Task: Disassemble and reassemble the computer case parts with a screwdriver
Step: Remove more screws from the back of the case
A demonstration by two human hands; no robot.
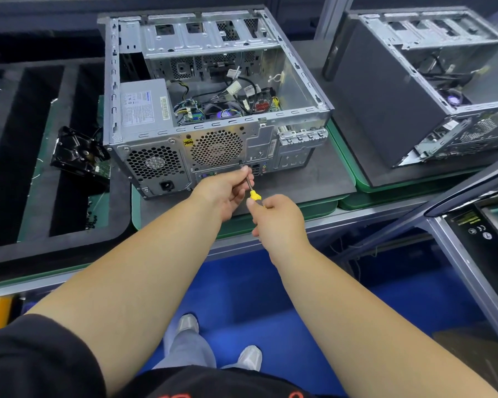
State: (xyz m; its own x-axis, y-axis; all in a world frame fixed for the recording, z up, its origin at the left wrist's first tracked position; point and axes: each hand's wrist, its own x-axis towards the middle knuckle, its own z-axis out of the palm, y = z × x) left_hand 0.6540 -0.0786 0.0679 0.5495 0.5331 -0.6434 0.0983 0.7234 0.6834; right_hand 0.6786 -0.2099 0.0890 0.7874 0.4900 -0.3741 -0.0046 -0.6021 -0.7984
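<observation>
On the grey bench mat [322,179], the screwdriver [249,186] slants up into the computer case [213,110] rear; right hand [276,216] grips its handle, left hand [227,191] pinches the shaft.

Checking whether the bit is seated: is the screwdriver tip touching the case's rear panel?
Touching. The head view shows the screwdriver tip meeting a screw spot on the computer case rear panel, no gap visible.

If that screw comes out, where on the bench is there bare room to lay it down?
The grey mat is bare right of the hands, between the open computer case and the green tray edge. Left of the case is crowded: a loose black drive sits against black foam trays. The second case fills the right mat.
</observation>
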